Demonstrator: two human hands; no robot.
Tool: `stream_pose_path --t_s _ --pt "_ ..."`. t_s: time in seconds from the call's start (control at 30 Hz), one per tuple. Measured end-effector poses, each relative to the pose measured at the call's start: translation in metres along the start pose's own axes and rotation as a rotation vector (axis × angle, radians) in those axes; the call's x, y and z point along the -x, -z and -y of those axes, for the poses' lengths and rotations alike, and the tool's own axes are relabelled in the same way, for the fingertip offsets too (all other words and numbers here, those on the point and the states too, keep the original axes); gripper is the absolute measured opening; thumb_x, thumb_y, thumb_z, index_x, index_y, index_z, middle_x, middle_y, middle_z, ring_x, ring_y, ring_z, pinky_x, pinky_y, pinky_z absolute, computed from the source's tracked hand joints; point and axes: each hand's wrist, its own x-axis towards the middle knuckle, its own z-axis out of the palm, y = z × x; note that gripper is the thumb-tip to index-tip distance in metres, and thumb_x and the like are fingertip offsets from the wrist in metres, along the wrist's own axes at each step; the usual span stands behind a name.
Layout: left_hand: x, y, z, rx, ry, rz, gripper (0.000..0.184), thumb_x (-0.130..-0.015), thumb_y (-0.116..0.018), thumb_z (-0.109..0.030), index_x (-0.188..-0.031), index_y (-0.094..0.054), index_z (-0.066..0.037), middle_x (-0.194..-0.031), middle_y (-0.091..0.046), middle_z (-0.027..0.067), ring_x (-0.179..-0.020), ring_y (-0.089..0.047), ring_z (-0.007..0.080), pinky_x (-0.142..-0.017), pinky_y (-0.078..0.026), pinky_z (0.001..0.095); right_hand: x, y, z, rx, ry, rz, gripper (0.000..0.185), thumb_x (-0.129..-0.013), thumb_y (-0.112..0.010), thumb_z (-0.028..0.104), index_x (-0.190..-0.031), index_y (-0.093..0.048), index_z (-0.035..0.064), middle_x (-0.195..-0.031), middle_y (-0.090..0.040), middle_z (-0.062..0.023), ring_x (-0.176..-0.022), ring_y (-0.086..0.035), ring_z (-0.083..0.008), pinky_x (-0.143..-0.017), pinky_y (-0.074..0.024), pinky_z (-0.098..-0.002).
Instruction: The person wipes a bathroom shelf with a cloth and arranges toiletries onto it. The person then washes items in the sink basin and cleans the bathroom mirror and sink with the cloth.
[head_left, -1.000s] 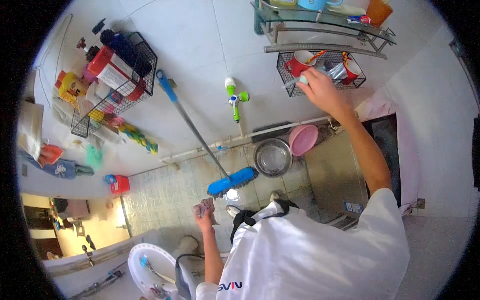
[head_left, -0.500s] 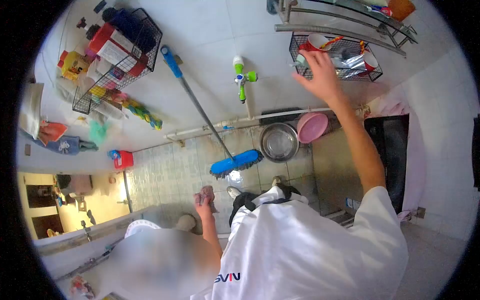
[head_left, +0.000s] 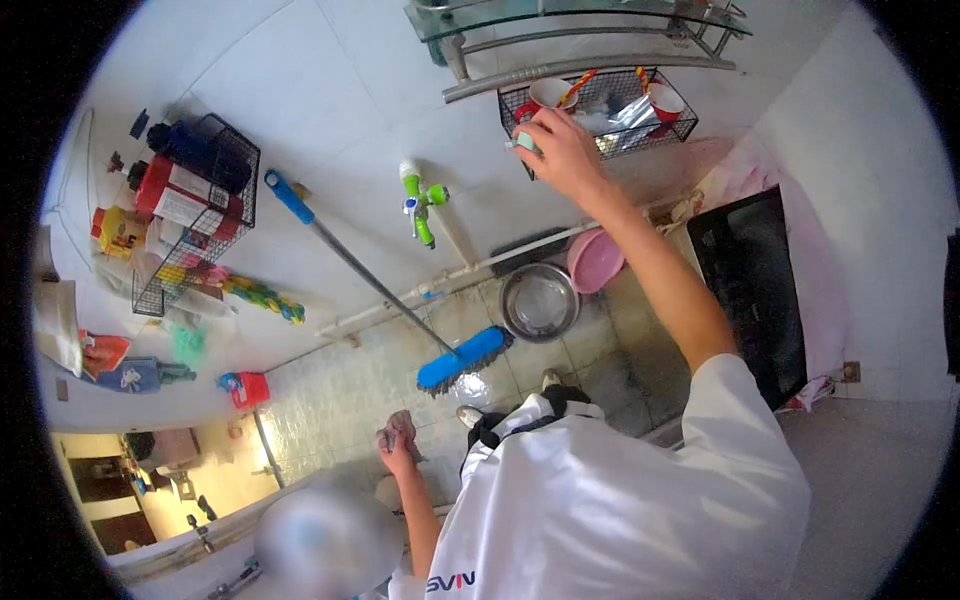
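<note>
My left hand [head_left: 399, 460] is closed around a crumpled pinkish-brown rag [head_left: 402, 424], low over the tiled floor. Stretched up toward the wall, my right hand [head_left: 565, 150] has its fingers closed on a small pale green item [head_left: 527, 143] with a whitish tip. That item is at the front left of a black wire basket [head_left: 645, 143]; my fingers hide part of it, and its kind is unclear. Inside the basket stand a red-and-white cup [head_left: 553, 93] at the left and another cup [head_left: 666, 101] at the right, with striped sticks and a silvery packet [head_left: 634, 113].
A glass shelf with metal rails [head_left: 600, 50] sits above the basket. A blue broom [head_left: 462, 360] leans on the wall beside a green tap [head_left: 424, 200]. A metal basin [head_left: 540, 302] and a pink basin [head_left: 596, 262] are below. Another wire basket [head_left: 220, 225] holds bottles.
My right hand has gone from spread fingers beside the pale green item to closed on it. The whole view has shifted and turned slightly. The rag stays in my left hand.
</note>
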Motion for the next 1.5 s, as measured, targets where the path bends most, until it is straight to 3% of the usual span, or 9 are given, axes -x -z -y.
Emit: stream_pose_path --t_s 0.1,0.3,0.4,0.53,0.7,0.87,1.0,1.27,1.5 --pt "0.004 0.001 -0.001 0.073 -0.104 0.189 0.037 -0.073 -0.060 0.006 -0.107 -0.048 0.000 -0.110 -0.055 0.0120 -0.101 -0.055 0.0228 -0.087 -0.048 0.0354 0.005 0.007 -0.005 -0.094 0.055 -0.157 0.021 -0.073 -0.070 0.017 -0.092 -0.065 0.0082 -0.090 -0.058 -0.0053 -0.087 -0.054 -0.0266 -0.075 -0.0467 -0.0375" --pt "-0.002 0.016 0.015 -0.022 -0.111 0.068 0.033 -0.070 -0.060 0.006 -0.102 -0.051 -0.001 -0.102 -0.057 0.0094 -0.098 -0.056 0.0202 -0.087 -0.046 0.0330 0.005 0.025 -0.019 -0.247 -0.032 -0.036 0.024 -0.072 -0.069 0.017 -0.090 -0.056 0.0076 -0.091 -0.062 -0.0071 -0.091 -0.054 -0.0297 -0.079 -0.0439 -0.0399" --pt "-0.009 0.015 0.017 -0.039 -0.114 0.222 0.040 -0.071 -0.061 0.003 -0.110 -0.050 0.000 -0.105 -0.057 0.0097 -0.098 -0.056 0.0208 -0.087 -0.046 0.0335 0.000 0.032 -0.016 -0.256 -0.015 0.069 0.025 -0.072 -0.069 0.021 -0.090 -0.056 0.0071 -0.090 -0.062 -0.0069 -0.090 -0.054 -0.0302 -0.080 -0.0433 -0.0408" --pt "0.011 -0.001 0.010 0.002 -0.099 0.054 0.027 -0.078 -0.063 0.001 -0.100 -0.049 -0.006 -0.099 -0.057 0.0093 -0.088 -0.059 0.0223 -0.076 -0.050 0.0356 0.002 0.030 -0.017 -0.081 0.085 0.124 0.029 -0.074 -0.070 0.025 -0.093 -0.057 0.0074 -0.092 -0.057 -0.0080 -0.093 -0.052 -0.0288 -0.079 -0.0439 -0.0393" --pt "0.017 -0.005 0.004 -0.073 -0.110 0.038 0.027 -0.077 -0.063 0.002 -0.099 -0.049 -0.006 -0.098 -0.057 0.0090 -0.087 -0.057 0.0220 -0.077 -0.049 0.0358 -0.007 0.035 -0.016 0.039 0.027 0.023 0.037 -0.075 -0.071 0.030 -0.098 -0.056 0.0059 -0.099 -0.054 -0.0096 -0.097 -0.049 -0.0299 -0.083 -0.0437 -0.0412" --pt "0.004 0.003 0.012 0.125 -0.174 0.287 0.029 -0.069 -0.058 0.008 -0.092 -0.047 -0.007 -0.095 -0.055 0.0063 -0.086 -0.055 0.0204 -0.080 -0.047 0.0359 0.004 0.039 -0.019 0.099 0.058 0.063 0.038 -0.075 -0.071 0.029 -0.098 -0.055 0.0038 -0.101 -0.052 -0.0108 -0.096 -0.048 -0.0308 -0.082 -0.0435 -0.0417" --pt "0.014 -0.004 0.005 0.098 -0.119 0.141 0.032 -0.067 -0.055 0.010 -0.092 -0.045 -0.007 -0.094 -0.053 0.0056 -0.086 -0.054 0.0199 -0.080 -0.046 0.0357 0.007 0.049 -0.020 -0.014 0.045 -0.048 0.035 -0.077 -0.069 0.027 -0.098 -0.055 0.0027 -0.098 -0.054 -0.0128 -0.094 -0.049 -0.0323 -0.083 -0.0427 -0.0421" --pt "0.000 0.006 0.010 0.060 -0.072 0.177 0.054 -0.077 -0.067 -0.006 -0.125 -0.044 -0.004 -0.111 -0.055 0.0102 -0.098 -0.056 0.0242 -0.083 -0.046 0.0352 0.015 0.110 -0.013 -0.051 0.018 -0.330 0.013 -0.080 -0.061 0.007 -0.091 -0.057 0.0028 -0.092 -0.058 -0.0126 -0.089 -0.056 -0.0313 -0.079 -0.0452 -0.0394" --pt "0.020 -0.025 -0.020 -0.139 -0.020 0.081 0.054 -0.077 -0.062 -0.004 -0.127 -0.042 -0.002 -0.115 -0.054 0.0109 -0.102 -0.055 0.0230 -0.083 -0.047 0.0356 0.024 0.159 0.015 -0.060 0.101 -0.365 0.010 -0.083 -0.059 0.005 -0.093 -0.059 0.0029 -0.096 -0.062 -0.0120 -0.092 -0.061 -0.0273 -0.082 -0.0470 -0.0342"
